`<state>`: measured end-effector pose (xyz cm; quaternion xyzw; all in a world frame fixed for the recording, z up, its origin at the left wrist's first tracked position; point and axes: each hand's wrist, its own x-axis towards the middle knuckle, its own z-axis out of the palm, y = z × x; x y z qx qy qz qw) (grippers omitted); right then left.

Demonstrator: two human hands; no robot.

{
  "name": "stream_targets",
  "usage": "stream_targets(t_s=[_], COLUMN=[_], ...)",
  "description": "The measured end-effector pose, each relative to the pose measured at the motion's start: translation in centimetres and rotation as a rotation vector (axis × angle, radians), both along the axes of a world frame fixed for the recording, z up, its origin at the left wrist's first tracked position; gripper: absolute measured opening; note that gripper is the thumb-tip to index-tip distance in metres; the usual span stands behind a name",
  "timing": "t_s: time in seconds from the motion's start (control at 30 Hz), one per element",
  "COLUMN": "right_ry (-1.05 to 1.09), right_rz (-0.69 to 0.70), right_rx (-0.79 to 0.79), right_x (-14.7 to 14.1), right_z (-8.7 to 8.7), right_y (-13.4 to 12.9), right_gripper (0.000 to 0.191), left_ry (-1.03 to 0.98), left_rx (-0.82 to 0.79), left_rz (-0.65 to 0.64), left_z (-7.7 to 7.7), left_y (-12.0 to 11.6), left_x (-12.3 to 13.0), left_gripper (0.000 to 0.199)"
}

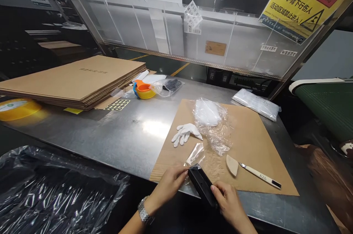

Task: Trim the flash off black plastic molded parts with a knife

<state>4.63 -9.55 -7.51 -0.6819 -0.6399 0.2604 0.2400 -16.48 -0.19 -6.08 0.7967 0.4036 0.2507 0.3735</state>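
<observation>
A long black part [202,185] is held at the table's front edge. My left hand [169,186] pinches its far left end, with clear film [195,154] just beyond the fingers. My right hand [227,201] grips the part's near right end, thumb on top. On the cardboard sheet [250,127] past my hands lie a white glove [186,134], a crumpled clear bag [219,138] with white material in it, a tan wedge-shaped piece [232,166] and a white-handled knife marked A26 [260,176].
Stacked flat cardboard [82,75] and yellow tape [19,109] are at the left. Orange and yellow tape rings [145,92] sit at the back. A clear-wrapped packet [256,104] lies back right, beside a green conveyor [328,105]. Black plastic [55,193] fills the lower left.
</observation>
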Motion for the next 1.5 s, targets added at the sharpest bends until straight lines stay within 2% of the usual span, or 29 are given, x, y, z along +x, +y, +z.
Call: stream_targets(t_s=[0.13,0.27,0.33,0.4,0.53,0.63,0.7,0.8,0.87,1.03,1.17,1.2,1.23,1.27,1.33,1.37,1.43,1.5], right_ry=[-0.133,-0.203,-0.203,-0.194,-0.222,-0.308,-0.360,-0.380,-0.372,-0.353,-0.253,-0.219,-0.192,-0.145,0.047,0.179,0.423,0.514], right_rz=[-0.047,0.013,0.033,0.016,-0.022,0.029,0.087,0.187,0.268,0.477,0.573,0.578,0.584,0.582,0.535,0.499,0.454,0.503], right_rx=[0.086,0.191,0.208,0.182,0.076,0.011,-0.020,-0.043,-0.052,-0.029,-0.004,-0.002,-0.004,-0.016,-0.038,-0.039,-0.003,0.051], right_x=[-1.8,-3.1,-3.0,-2.5,-2.1,-2.9,-3.5,-3.5,-3.0,-2.6,-3.5,-3.9,-4.3,-4.8,-6.1,-7.0,-9.0,-11.3], right_z=[-0.3,-0.6,-0.5,0.0,1.7,3.7,5.3,7.9,9.5,12.9,14.8,15.1,15.4,15.5,15.4,15.2,14.5,13.3], right_y=[-0.7,-1.0,-0.7,-0.3,0.8,1.7,2.4,4.2,5.6,8.4,9.5,9.7,10.0,10.1,10.3,10.3,10.0,9.2], right_gripper=[0.039,0.051,0.051,0.043,0.032,0.026,0.021,0.031,0.035,0.014,0.016,0.016,0.017,0.018,0.019,0.019,0.019,0.020], left_ry=[0.078,0.148,0.163,0.171,0.229,0.201,0.185,0.214,0.205,0.138,0.056,-0.025,-0.189,-0.418,-0.951,-1.123,-1.204,-1.256], left_rx=[0.201,0.405,0.486,0.542,0.603,0.596,0.503,0.291,0.209,0.102,0.069,0.007,-0.100,-0.232,-0.506,-0.575,-0.676,-0.830], left_rz=[0.129,0.051,-0.023,-0.079,-0.050,-0.094,-0.097,-0.010,0.009,0.061,0.115,0.128,0.184,0.287,0.584,0.717,0.803,0.773], left_z=[-1.3,-1.5,-1.0,-0.3,1.5,3.0,4.0,5.6,6.7,9.2,10.2,10.1,9.9,9.4,8.0,7.2,5.4,3.9], left_y=[-2.0,-3.7,-4.1,-4.2,-4.0,-4.1,-4.0,-3.0,-2.1,-0.4,0.5,0.7,0.8,0.9,0.4,-0.1,-1.9,-3.9], left_x=[1.5,3.1,3.3,3.1,2.4,2.5,2.6,2.3,1.6,-0.2,-1.6,-1.9,-2.3,-2.7,-3.2,-3.3,-3.2,-2.8], left_gripper=[0.034,0.035,0.032,0.029,0.028,0.026,0.024,0.024,0.023,0.025,0.026,0.025,0.022,0.019,0.022,0.024,0.028,0.039])
